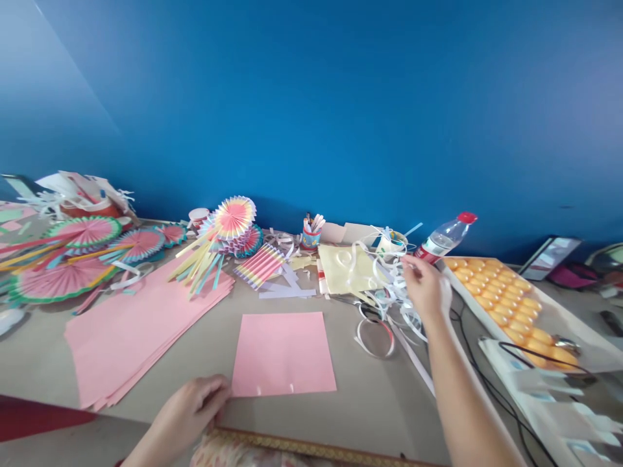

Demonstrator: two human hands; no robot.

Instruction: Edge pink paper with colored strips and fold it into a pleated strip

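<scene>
A pink paper sheet (283, 353) lies flat on the table in front of me. My left hand (192, 410) rests at its near left corner, fingers curled and touching the paper's edge. My right hand (424, 285) reaches far forward over a tangle of white paper strips (389, 295), fingers pinched near a strip beside a plastic water bottle (444, 239) with a red cap. What the right fingers hold is too small to make out.
A stack of pink sheets (141, 324) lies to the left. Folded paper fans (78, 250) and rosettes (233, 224) crowd the back left. A pen cup (310, 237), a yellow sheet (345, 269), a tray of orange pieces (511, 298) and black cables (467, 337) sit right.
</scene>
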